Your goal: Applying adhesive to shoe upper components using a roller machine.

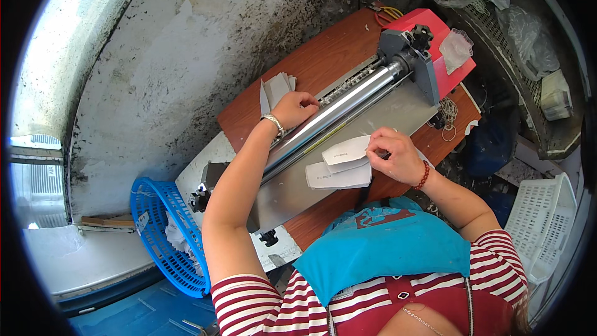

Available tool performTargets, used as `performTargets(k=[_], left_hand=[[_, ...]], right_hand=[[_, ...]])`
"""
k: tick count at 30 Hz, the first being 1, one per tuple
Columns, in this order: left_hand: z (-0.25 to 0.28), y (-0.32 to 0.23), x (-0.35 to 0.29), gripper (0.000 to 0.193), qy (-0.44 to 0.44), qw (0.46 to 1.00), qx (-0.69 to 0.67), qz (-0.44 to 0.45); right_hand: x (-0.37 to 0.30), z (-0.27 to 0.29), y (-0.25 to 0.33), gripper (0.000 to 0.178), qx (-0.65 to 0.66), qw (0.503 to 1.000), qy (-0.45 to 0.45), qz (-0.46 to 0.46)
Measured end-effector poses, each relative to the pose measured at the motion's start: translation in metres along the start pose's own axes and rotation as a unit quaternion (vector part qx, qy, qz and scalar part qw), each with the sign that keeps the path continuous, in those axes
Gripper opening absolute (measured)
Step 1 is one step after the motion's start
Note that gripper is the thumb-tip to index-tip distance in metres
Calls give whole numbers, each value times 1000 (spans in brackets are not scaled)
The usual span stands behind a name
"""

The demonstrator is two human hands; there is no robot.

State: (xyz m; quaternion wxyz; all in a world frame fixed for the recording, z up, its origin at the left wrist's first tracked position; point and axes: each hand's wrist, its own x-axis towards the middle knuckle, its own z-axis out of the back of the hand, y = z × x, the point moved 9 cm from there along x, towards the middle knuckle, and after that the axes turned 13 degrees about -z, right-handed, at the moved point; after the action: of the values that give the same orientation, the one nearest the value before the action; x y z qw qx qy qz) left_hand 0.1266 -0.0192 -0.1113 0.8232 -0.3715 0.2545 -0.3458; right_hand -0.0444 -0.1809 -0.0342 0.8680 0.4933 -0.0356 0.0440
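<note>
A long roller machine with a shiny steel roller (348, 96) and a flat metal plate (283, 196) lies diagonally before me. My left hand (296, 111) reaches over the roller to its far side, fingers curled together; whatever they may hold is hidden. Over the plate's near edge, my right hand (395, 157) pinches the right end of a white tapered piece (346, 154), thin like card or cloth. A similar white piece (336, 177) lies partly beneath it. Just beyond my left hand is a small pile of white pieces (277, 87) on the brown tabletop (339, 43).
The machine has a red end housing (457, 78) at far right. A blue basket (202, 255) with white scraps stands at lower left, a white basket (544, 224) at right. A tangle of string (446, 115) lies beside the machine. A stained wall (168, 87) rises behind.
</note>
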Motion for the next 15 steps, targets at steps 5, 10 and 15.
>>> performTargets(k=[5,10,15], left_hand=[[-1,0,-2,24,-6,1000,-3,6],[-1,-2,0,29,-29,999,22,2],[-1,5,8,30,-14,1000,17,15]], right_hand=[[-4,6,21,12,-138,980,-91,109],[-6,-2,27,14,-289,930,-130,184],[12,-11,30,11,-298,927,-127,190]])
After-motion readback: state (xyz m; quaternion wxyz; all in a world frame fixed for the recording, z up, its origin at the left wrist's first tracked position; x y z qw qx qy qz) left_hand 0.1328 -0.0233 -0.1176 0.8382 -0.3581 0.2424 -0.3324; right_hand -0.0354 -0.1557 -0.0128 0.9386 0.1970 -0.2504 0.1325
